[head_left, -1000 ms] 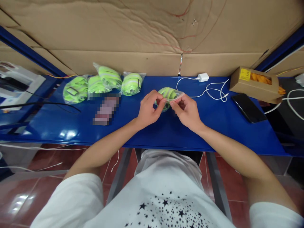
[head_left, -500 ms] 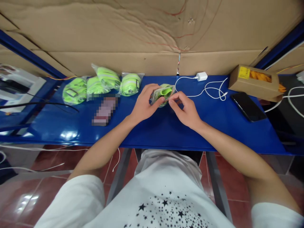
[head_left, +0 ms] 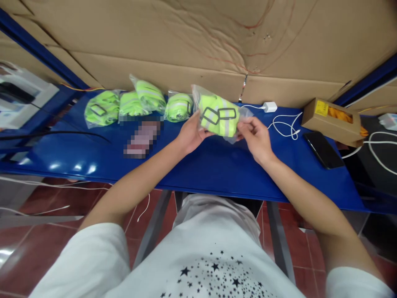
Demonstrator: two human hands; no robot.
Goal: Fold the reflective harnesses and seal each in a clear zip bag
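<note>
A clear plastic bag (head_left: pixel 221 115) holds a folded neon-green strap with pale reflective stripes and two dark rectangular buckles, its broad side facing me. My left hand (head_left: pixel 192 133) grips the bag's left side, with the fingers partly behind it. At the lower right corner, my right hand (head_left: pixel 253 134) pinches the plastic between thumb and fingers. Left of my hands, several similar bags of green straps stand along the back of the blue table; the nearest bag (head_left: pixel 179 107) lies just beyond my left hand.
A blurred-out pinkish rectangle (head_left: pixel 143 138) lies left of my left arm. To the right are a white charger (head_left: pixel 269 107) with its cable, a black phone (head_left: pixel 324 150) and a cardboard box (head_left: pixel 331 120) with orange contents. Cardboard (head_left: pixel 155 66) walls the back.
The bag has turned from mouth-up to broad side facing me, and it has risen. My right hand has moved right, to the bag's corner. The view has tilted slightly.
</note>
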